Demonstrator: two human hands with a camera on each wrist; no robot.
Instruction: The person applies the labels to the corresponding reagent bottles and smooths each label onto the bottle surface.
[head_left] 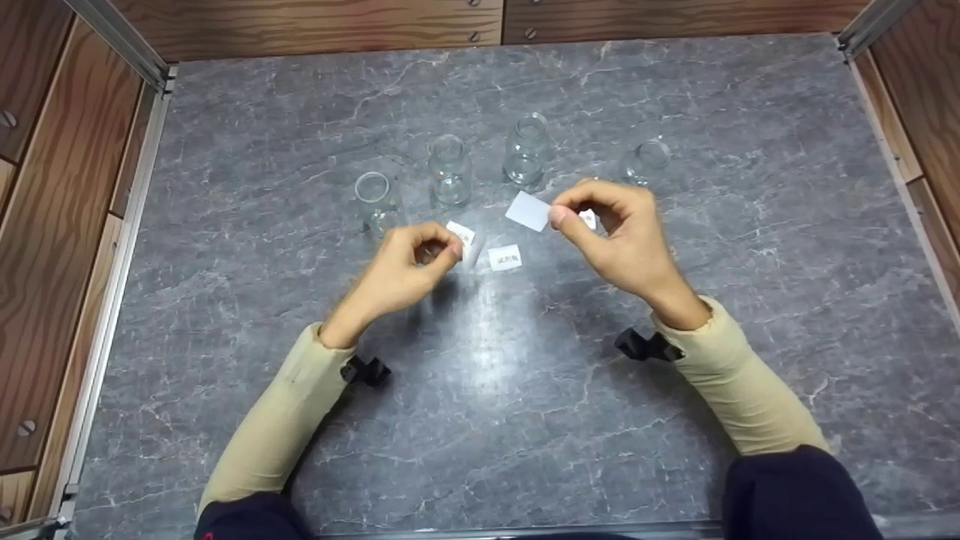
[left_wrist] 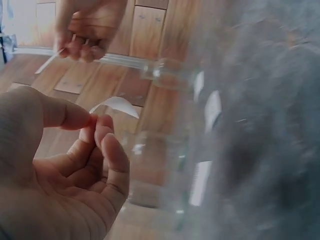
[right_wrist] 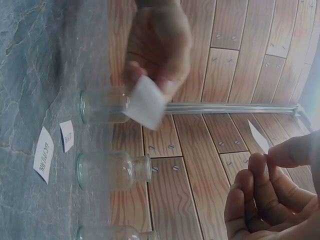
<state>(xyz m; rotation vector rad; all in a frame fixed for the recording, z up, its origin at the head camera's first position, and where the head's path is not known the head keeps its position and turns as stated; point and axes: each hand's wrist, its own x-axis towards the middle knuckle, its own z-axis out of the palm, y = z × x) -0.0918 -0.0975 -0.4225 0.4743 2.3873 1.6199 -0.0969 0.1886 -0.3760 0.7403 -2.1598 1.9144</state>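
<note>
My left hand [head_left: 409, 266] pinches a small white paper label [right_wrist: 146, 103] between thumb and fingertips, just above the tabletop. In the left wrist view this label [left_wrist: 120, 105] bends in a curve. My right hand [head_left: 619, 232] pinches another white label [head_left: 529, 211] by its edge, with a blank face up in the head view. Between the hands a label with printed characters [head_left: 504, 258] lies on the table. A second printed label [head_left: 460, 231] is partly hidden by my left hand, and a third [head_left: 588, 219] shows behind my right fingers.
Several clear glass bottles stand in a row beyond the hands: one at far left [head_left: 373, 187], two in the middle [head_left: 450, 176] and one at right [head_left: 646, 159], partly behind my right hand. Wood-patterned panels [head_left: 315, 26] edge the grey marbled table [head_left: 480, 450].
</note>
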